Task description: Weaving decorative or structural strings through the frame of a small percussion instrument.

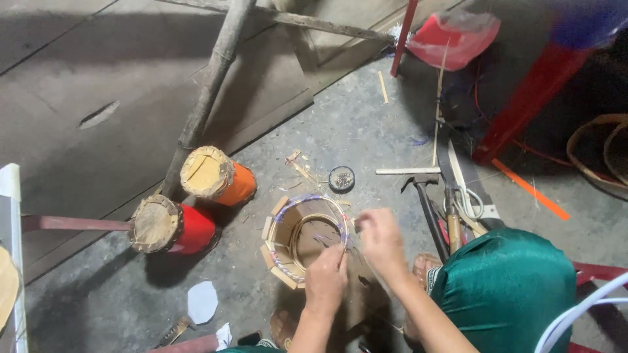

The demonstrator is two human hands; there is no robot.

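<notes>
On the concrete floor (366, 124), centre frame: a small open drum frame of pale wooden slats ringed with bluish cord (302, 236), lying with its mouth up.
Left hand (325, 280): at 5 o'clock of the frame, fingertips pinched together on the cord at the rim.
Right hand (381, 239): at 3 o'clock of the frame, fingers drawn together as if on a thin strand; whether it truly grips one I cannot tell.
Finished pieces: an orange cylinder drum with tan skin head (217, 175) at 10 o'clock, a red cylinder drum with tan skin head (173, 225) at 9 o'clock, both on their sides, well apart from the frame.
Small round tin of nails (341, 178): at 1 o'clock, near the frame.
Dark-headed hammer (425, 202): at 2 o'clock, beside scissors and blades.
Doing it well, judged: keep the cord taut, one hand pinning the rim while the other pulls, so the slats stay evenly spaced.
</notes>
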